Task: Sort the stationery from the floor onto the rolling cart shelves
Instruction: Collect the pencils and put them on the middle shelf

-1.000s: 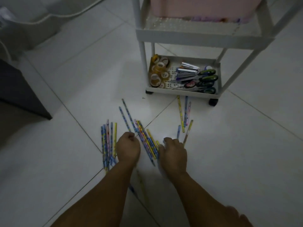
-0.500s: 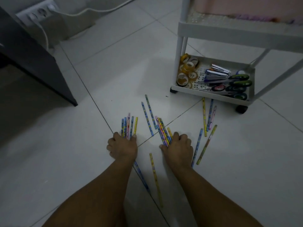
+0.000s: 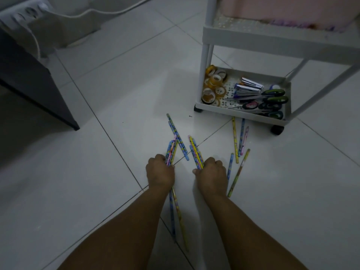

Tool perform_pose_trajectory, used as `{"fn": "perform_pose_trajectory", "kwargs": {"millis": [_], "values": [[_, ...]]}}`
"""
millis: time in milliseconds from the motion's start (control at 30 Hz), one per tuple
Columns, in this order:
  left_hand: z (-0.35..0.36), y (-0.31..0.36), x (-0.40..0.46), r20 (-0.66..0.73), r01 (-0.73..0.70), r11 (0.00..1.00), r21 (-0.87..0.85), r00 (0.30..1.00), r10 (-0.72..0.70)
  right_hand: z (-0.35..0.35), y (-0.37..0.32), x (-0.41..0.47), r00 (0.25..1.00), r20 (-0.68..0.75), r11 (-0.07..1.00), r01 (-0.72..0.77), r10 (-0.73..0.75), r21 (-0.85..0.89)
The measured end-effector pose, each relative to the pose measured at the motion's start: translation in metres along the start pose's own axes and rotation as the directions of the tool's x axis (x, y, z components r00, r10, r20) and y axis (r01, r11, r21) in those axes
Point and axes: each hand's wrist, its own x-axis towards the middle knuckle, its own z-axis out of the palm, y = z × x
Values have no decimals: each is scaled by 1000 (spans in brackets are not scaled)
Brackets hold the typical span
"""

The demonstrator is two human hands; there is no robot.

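Left hand (image 3: pixel 160 171) curled round a pencil bunch (image 3: pixel 171 151) on the floor | right hand (image 3: pixel 211 173) gripping a second bunch (image 3: pixel 195 152) | loose pencils (image 3: pixel 238 141) lie beside the cart (image 3: pixel 243 112) | I fear uneven bunches could slip when lifted

Glossy tile floor (image 3: pixel 101 172), plastic cart (image 3: pixel 253 38).

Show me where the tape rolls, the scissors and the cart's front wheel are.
tape rolls (image 3: pixel 213 87): head view, on the top face of a clear roll mid-pile.
scissors (image 3: pixel 272 92): head view, on the green handle of the rearmost pair.
cart's front wheel (image 3: pixel 276 129): head view, on the black wheel's side.
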Motion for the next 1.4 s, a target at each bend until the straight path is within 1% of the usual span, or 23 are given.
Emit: {"fn": "perform_pose_trajectory", "kwargs": {"millis": [100,233,300,433,533,633,800,933,1000,1133,1233,1300,1367,1400], "values": [[4,6,-1,-2,4,1000,30,1000,-4,-1,3,1,1000,0,1000,-22,22,14],[10,11,-3,-33,-45,999,10,998,45,-2,5,1,1000,-9,1000,-24,24,5],[13,12,-6,-42,-57,998,28,997,59,-3,7,1,1000,-9,999,-26,26,22],[16,12,-7,-14,-39,989,145,999,41,-3,10,1,1000,-20,999,-11,12,44],[16,12,-9,10,-58,974,221,998,57,-4,14,2,1000,-20,999,1,-1,46],[16,9,-10,6,-113,953,283,993,116,-7,16,2,1000,-22,999,3,-2,43],[15,12,-12,22,-146,895,421,988,151,-13,20,3,998,-67,1000,20,-19,18],[19,6,-17,17,-219,871,439,972,235,-15,23,5,994,-104,1000,29,-28,11],[21,5,-20,42,-280,833,478,954,297,-16,24,6,992,-122,999,32,-30,12],[22,1,-22,30,-313,795,520,936,350,-22,26,9,989,-148,998,35,-28,51],[19,5,-22,25,-318,799,510,934,356,-36,24,13,979,-202,996,41,-24,78],[15,13,-21,8,-317,828,463,935,354,-52,19,17,961,-274,990,63,-27,122],[10,26,-18,-24,-342,848,405,923,384,-75,11,23,916,-397,978,127,-51,168],[6,34,-17,-38,-356,857,373,917,398,-89,8,26,878,-475,970,166,-64,176]]}}
